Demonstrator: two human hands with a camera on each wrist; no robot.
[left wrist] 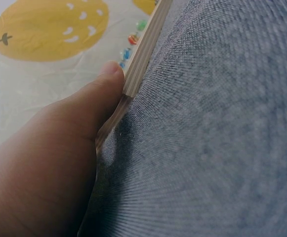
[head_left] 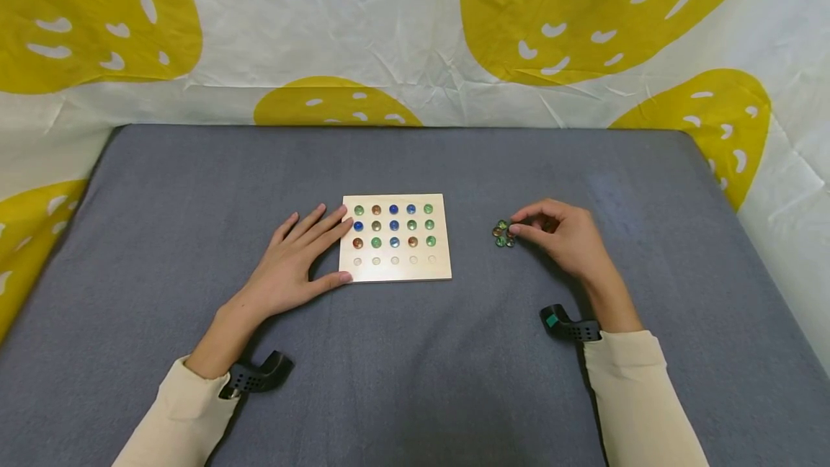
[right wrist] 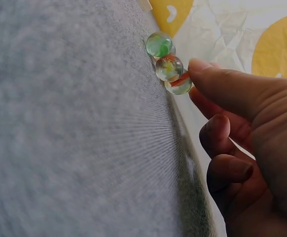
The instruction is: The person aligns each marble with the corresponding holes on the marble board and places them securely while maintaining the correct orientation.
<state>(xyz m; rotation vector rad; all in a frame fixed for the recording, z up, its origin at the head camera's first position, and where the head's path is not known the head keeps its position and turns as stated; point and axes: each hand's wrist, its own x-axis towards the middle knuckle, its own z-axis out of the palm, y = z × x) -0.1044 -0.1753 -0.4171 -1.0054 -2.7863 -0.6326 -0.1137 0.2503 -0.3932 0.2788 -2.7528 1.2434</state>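
Observation:
A pale wooden board (head_left: 395,272) lies on the cloth, with green, blue and amber glass marbles sitting in its three upper rows of hollows. The front row shows bare hollows. My left hand (head_left: 292,265) rests spread along the board's left side, fingertips on its edge and thumb at the near corner. In the left wrist view the thumb (left wrist: 96,96) touches the board's edge (left wrist: 144,54). To the right, several loose marbles (head_left: 501,230) lie in a cluster. My right hand (head_left: 560,233) pinches a red-swirled marble (right wrist: 179,85) at the cluster's right side between thumb and index finger, other fingers curled.
Grey cloth (head_left: 415,366) covers the table. A white curtain with yellow patterns (head_left: 337,103) hangs behind and at the sides. Each wrist wears a black camera band, the left one (head_left: 259,373) and the right one (head_left: 570,324), close above the cloth.

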